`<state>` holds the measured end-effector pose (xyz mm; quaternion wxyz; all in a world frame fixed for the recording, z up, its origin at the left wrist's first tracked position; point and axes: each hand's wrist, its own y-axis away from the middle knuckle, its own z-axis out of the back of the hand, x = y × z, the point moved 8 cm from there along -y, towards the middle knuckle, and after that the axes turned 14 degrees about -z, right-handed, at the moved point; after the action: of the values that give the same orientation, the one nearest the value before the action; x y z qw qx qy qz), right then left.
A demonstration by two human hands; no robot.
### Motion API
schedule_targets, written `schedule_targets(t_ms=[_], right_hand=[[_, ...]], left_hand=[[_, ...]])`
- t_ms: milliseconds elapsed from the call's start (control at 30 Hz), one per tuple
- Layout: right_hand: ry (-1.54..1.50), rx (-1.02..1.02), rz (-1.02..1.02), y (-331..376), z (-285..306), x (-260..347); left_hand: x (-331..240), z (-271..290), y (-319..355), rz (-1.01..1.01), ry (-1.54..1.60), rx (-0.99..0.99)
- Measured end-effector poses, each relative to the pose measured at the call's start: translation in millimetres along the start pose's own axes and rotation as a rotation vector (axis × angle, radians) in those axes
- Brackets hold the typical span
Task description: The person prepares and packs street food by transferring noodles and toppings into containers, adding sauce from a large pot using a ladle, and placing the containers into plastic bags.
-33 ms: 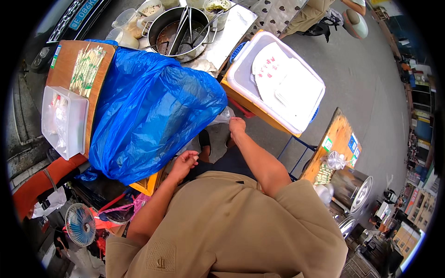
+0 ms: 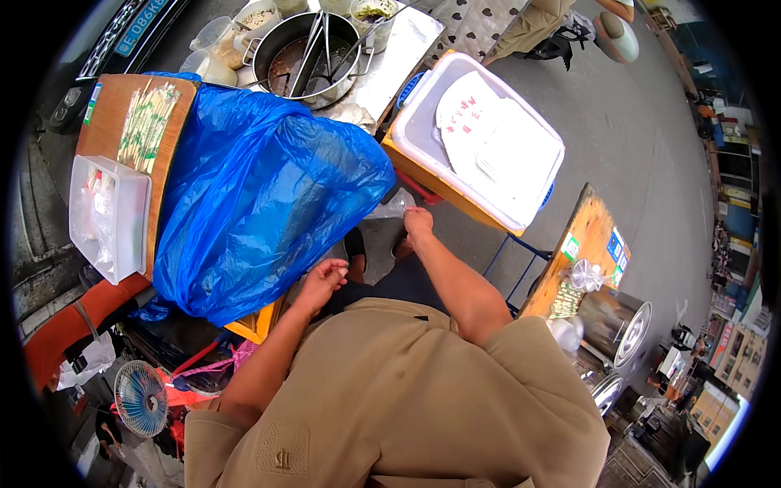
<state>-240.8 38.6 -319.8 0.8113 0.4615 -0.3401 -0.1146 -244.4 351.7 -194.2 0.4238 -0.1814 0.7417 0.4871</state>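
Observation:
My right hand point(image 2: 418, 220) is closed on a thin clear plastic bag point(image 2: 394, 205), which hangs beside the right corner of a big blue plastic sheet point(image 2: 268, 203). Lower and to the left, my left hand point(image 2: 325, 281) has its thumb and fingers pinched together near the sheet's lower edge; I cannot make out what they hold, if anything. The blue sheet bulges over something hidden, with a yellow wooden edge point(image 2: 259, 324) showing under it. Both hands are in front of my body, over my dark trousers.
Ahead stands a divided pot point(image 2: 358, 61) with ladles, among plastic tubs point(image 2: 213, 68). A lidless white tub point(image 2: 537, 213) with paper sheets sits right. Bundled skewers point(image 2: 148, 122) and a clear box point(image 2: 130, 220) lie left; a fan point(image 2: 140, 396) stands lower left, steel pots point(image 2: 606, 321) right.
The whole scene lies slightly further left in the picture. Both hands keep the same pose, and the clear bag stays at my right hand.

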Motion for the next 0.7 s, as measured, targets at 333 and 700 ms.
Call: schedule_targets(t_ms=[333,700], right_hand=[[-0.157,0.351,0.202,108,133,18],[0.002,-0.054,0.774,194,270,47]], left_hand=[[-64,-93,-109,-0.304,-0.204,0.132],[-98,-229,-92,-0.629,-1.105,0.174]])
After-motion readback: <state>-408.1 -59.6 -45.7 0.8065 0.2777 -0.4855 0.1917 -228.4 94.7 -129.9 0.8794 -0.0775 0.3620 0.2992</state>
